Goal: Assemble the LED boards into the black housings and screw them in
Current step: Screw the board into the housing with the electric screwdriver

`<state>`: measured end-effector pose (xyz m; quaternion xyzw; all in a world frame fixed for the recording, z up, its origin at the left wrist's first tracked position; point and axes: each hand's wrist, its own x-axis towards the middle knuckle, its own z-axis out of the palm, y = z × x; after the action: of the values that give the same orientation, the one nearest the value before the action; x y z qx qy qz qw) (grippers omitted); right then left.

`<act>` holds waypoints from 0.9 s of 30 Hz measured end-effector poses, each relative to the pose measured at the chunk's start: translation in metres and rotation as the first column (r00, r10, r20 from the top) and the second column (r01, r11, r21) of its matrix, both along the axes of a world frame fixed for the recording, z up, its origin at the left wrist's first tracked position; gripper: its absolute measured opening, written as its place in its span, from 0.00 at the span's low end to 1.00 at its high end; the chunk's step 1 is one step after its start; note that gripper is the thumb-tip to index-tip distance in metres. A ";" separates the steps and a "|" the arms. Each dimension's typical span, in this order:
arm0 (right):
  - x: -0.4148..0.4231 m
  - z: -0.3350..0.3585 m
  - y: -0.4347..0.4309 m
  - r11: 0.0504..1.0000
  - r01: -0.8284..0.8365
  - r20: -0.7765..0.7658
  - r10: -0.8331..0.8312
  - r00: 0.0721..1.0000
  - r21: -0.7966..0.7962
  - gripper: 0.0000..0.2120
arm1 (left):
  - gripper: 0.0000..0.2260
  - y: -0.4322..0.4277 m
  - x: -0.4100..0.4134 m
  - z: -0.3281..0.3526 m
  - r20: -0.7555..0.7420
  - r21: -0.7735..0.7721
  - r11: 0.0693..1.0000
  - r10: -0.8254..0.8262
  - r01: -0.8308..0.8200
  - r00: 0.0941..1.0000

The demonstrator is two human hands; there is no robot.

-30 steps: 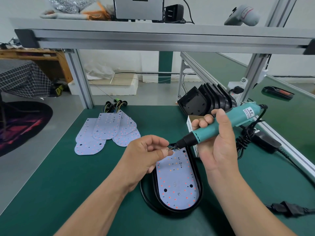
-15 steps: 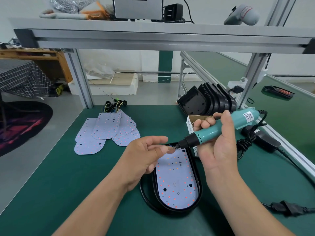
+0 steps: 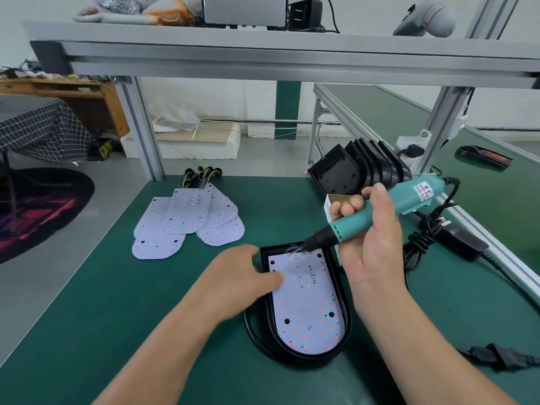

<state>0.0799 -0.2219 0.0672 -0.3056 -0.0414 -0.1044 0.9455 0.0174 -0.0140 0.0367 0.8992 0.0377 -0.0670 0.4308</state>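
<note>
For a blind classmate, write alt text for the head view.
A person's right hand holds a teal electric screwdriver, tip at the top edge of an LED board seated in a black housing; the left hand rests on the board. Spare boards lie farther back.

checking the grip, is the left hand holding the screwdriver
No, the right hand grips the teal screwdriver, while the left hand only touches the LED board with straight fingers.

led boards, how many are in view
5: four pale, round-ended LED boards overlapping in a pile far left on the green mat; one seated in the black housing. Others may hide under the pile.
</note>
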 end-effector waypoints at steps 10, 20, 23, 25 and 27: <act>0.006 -0.007 0.003 0.981 0.001 0.008 0.001 1.000 -0.193 0.07 | 0.19 -0.018 -0.006 -0.005 -0.028 -0.117 0.993 -0.012 0.009 1.000; 0.001 -0.004 0.008 0.944 -0.071 0.113 0.113 0.987 -0.321 0.06 | 0.24 -0.022 -0.004 -0.010 -0.067 -0.215 0.976 0.009 -0.023 0.998; 0.001 -0.003 0.008 0.940 -0.079 0.120 0.125 0.985 -0.332 0.06 | 0.24 -0.023 -0.004 -0.011 -0.067 -0.224 0.974 0.010 -0.025 0.998; 0.000 -0.002 0.008 0.936 -0.084 0.126 0.134 0.983 -0.343 0.06 | 0.24 -0.023 -0.004 -0.010 -0.065 -0.230 0.973 0.010 -0.025 0.998; -0.001 -0.001 0.010 0.927 -0.080 0.130 0.136 0.982 -0.366 0.06 | 0.24 -0.024 -0.004 -0.010 -0.065 -0.236 0.972 0.010 -0.025 0.998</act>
<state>0.0785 -0.2115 0.0662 -0.4613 -0.1490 -0.0659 0.8722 0.0135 -0.0377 0.0267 0.8386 0.0510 -0.0957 0.5339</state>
